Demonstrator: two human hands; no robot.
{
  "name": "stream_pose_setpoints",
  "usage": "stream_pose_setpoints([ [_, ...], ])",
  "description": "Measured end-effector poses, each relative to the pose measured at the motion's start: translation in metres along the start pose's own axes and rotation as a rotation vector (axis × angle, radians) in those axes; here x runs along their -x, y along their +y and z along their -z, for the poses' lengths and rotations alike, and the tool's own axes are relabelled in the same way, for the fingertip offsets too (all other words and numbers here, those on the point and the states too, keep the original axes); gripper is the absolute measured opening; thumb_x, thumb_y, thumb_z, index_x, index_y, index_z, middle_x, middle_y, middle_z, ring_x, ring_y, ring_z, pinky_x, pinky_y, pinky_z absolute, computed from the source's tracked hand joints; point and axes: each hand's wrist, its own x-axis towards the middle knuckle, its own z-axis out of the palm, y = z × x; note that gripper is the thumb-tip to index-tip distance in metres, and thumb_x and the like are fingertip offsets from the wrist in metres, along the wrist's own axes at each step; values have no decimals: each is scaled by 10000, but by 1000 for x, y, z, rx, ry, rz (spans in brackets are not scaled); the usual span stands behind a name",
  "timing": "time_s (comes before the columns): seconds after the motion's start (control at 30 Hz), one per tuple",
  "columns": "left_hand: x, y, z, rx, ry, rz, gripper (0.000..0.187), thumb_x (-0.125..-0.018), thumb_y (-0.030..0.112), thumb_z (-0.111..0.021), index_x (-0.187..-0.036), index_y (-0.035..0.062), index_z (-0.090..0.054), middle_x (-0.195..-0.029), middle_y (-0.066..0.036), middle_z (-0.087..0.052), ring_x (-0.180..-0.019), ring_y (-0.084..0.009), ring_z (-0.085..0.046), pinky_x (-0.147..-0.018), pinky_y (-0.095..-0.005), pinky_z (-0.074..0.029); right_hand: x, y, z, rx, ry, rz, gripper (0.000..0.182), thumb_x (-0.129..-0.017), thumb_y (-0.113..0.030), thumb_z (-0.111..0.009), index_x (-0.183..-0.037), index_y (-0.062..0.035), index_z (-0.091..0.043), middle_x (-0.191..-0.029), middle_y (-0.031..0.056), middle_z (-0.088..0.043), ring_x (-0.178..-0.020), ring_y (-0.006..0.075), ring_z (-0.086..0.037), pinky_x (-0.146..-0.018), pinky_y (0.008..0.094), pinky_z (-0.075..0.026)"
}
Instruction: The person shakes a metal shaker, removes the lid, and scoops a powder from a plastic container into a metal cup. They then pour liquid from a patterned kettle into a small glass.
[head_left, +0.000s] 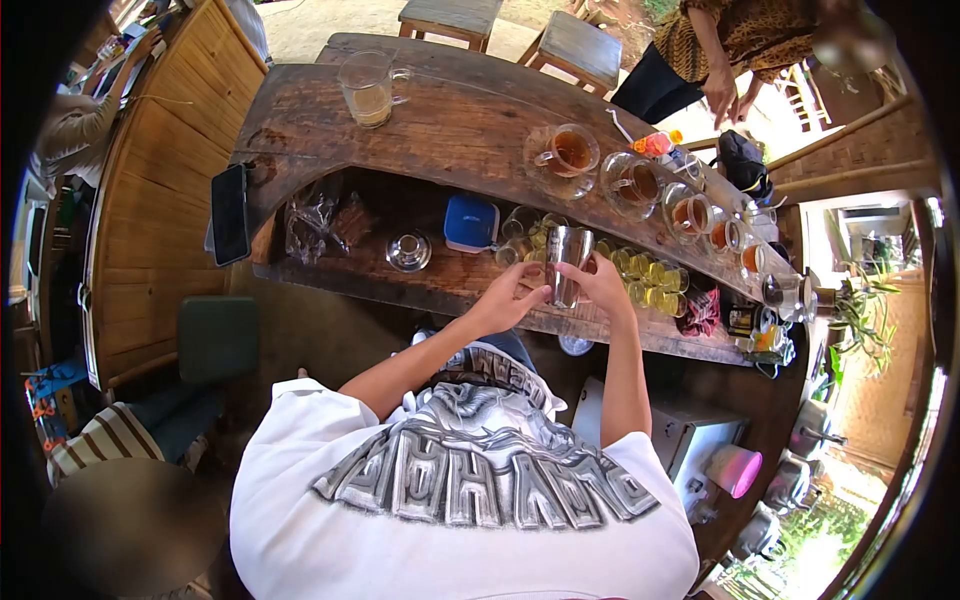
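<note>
Right now you hold a steel cup [569,262] upright between both hands, over the lower shelf [400,285] of the wooden bar. Your left hand [508,300] wraps the cup's left side, fingers closed on its lower half. Your right hand [600,282] closes on the right side, thumb near the rim. Both grips are firm on the cup; what is inside it, you cannot tell from this view.

Just behind and beside the cup stand clear empty glasses [520,225], and to the right a row of small yellowish glasses [650,275] runs along the shelf. Left of those sits a blue box [470,222], then a small metal lid [408,252], then crumpled plastic bags [320,222].

On the upper counter [460,120], a row of glass mugs with brown tea [572,150] curves off to the right. A glass pitcher [368,88] with pale liquid stands well apart, far left. A black phone [230,214] lies at the counter's left edge.

Across the bar another person [735,45] in a patterned top stands, hands low.
</note>
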Motion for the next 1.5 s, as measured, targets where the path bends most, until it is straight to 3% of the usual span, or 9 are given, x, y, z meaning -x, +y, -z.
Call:
stream_pose_setpoints([
  [0.3, 1, 1, 2, -25, -7, 3, 663, -1037, 341, -741, -1506, -52, -485, -1363, -238, -648, -1079, -263, -730, -914, -369, -599, 0, -1, 1, -34, -65, -49, 668, -853, -471, -896, -1231, 38, -684, -1007, 98, -739, -822, 163, -729, -687, 330, -619],
  [0.6, 2, 0, 1, -30, -3, 2, 673, -1029, 336, -750, -1527, -30, -484, -1379, -240, -649, -1038, -245, -732, -909, -362, -595, 3, -7, 1, -107, -43, -69, 654, -889, -486, -861, -1263, 20, -682, -1010, 92, -740, -788, 153, -723, -601, 306, -599],
  [0.73, 3, 4, 1, -37, 0, -15, 689, -1028, 336, -752, -1549, -18, -473, -1383, -239, -649, -1051, -240, -730, -913, -360, -594, 0, -5, 1, -115, -32, -88, 641, -907, -529, -832, -1198, 25, -699, -919, 70, -714, -707, 129, -669, -536, 285, -527],
  [0.8, 3, 4, 1, 4, -29, 15, 647, -1058, 297, -721, -1582, 19, -460, -1415, -218, -640, -1145, -228, -725, -976, -349, -575, -2, -3, 0, -109, -27, -110, 640, -913, -546, -822, -1173, 27, -704, -881, 63, -703, -684, 121, -650, -516, 280, -498],
  [1.1, 7, 12, 2, -12, -57, -6, 656, -1070, 305, -706, -1610, 41, -445, -1428, -200, -631, -1120, -190, -729, -936, -323, -577, -2, -8, -2, -136, -5, -84, 656, -912, -607, -804, -1105, 14, -716, -757, 33, -658, -585, 107, -590, -495, 282, -443],
  [1.37, 7, 7, 3, -37, -39, -5, 685, -1060, 347, -718, -1610, 40, -448, -1436, -182, -636, -1097, -191, -726, -937, -326, -574, -5, 1, -6, -221, 34, -58, 551, -935, -596, -795, -926, -64, -653, -600, -25, -529, -497, 74, -481, -457, 261, -312],
  [1.5, 8, 7, 3, -14, -29, 16, 697, -1058, 355, -721, -1607, 28, -443, -1445, -179, -634, -1110, -210, -727, -949, -331, -573, 1, 2, -10, -230, 50, -56, 532, -951, -573, -789, -940, -59, -653, -611, -27, -533, -496, 72, -484, -456, 263, -323],
])
